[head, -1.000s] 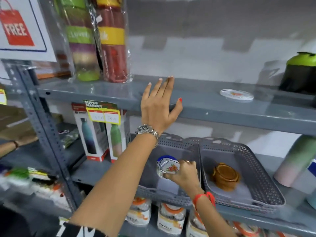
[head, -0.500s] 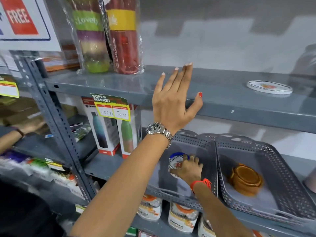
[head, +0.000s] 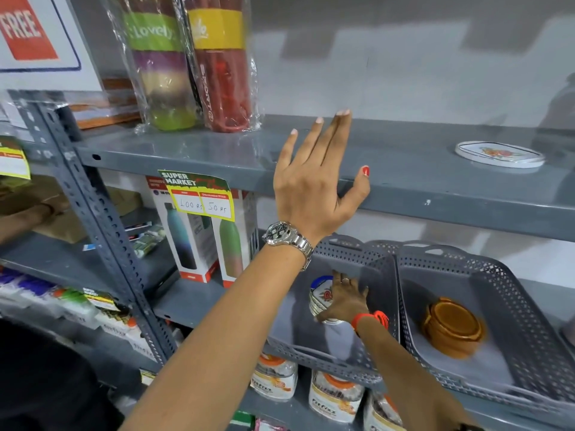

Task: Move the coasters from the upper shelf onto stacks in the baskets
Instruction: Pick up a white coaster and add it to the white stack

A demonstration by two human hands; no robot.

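Note:
One white floral coaster (head: 499, 154) lies flat on the grey upper shelf (head: 404, 169) at the right. My left hand (head: 317, 185) rests open on that shelf's front edge, fingers spread, well left of the coaster. Lower down, my right hand (head: 343, 298) reaches into the left grey basket (head: 314, 346) and presses a white floral coaster onto a stack of white coasters (head: 320, 298). The right grey basket (head: 510, 306) holds a stack of brown coasters (head: 454, 326).
Two wrapped bottles (head: 193, 63) stand at the upper shelf's left end. Boxed bottles (head: 202, 241) with a price tag (head: 199, 194) sit left of the baskets. Packets (head: 336, 396) fill the shelf below. Another person's arm (head: 28, 213) shows at far left.
My right hand has lowered its white coaster down onto the stack in the left basket. The view has shifted left, and my left hand stays on the shelf edge.

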